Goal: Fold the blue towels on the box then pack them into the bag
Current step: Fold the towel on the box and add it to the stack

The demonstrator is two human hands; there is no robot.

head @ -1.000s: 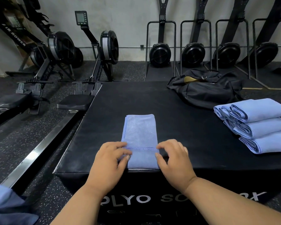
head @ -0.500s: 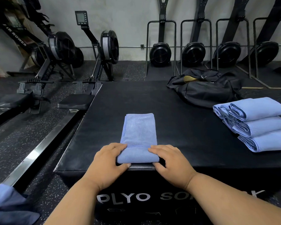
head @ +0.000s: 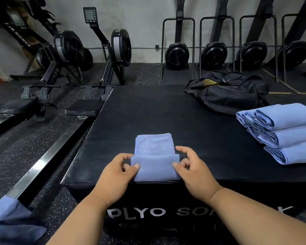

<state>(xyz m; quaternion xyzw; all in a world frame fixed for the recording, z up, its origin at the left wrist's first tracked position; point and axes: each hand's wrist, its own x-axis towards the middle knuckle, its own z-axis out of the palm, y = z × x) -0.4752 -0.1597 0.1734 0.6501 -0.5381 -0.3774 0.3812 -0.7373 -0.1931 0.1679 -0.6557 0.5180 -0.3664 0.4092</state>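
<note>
Both hands, left hand [head: 116,175] and right hand [head: 194,172], pinch the rolled near end of the soft blue cloth towel [head: 155,156] on the black padded box [head: 148,112].

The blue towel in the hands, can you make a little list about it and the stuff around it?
towel in hands: blue towel partly rolled up at the box's near edge
left hand: pinches the roll's left end
right hand: pinches the roll's right end
box: black, padded
finished towels: stack at right
bag: black, far right corner
</note>
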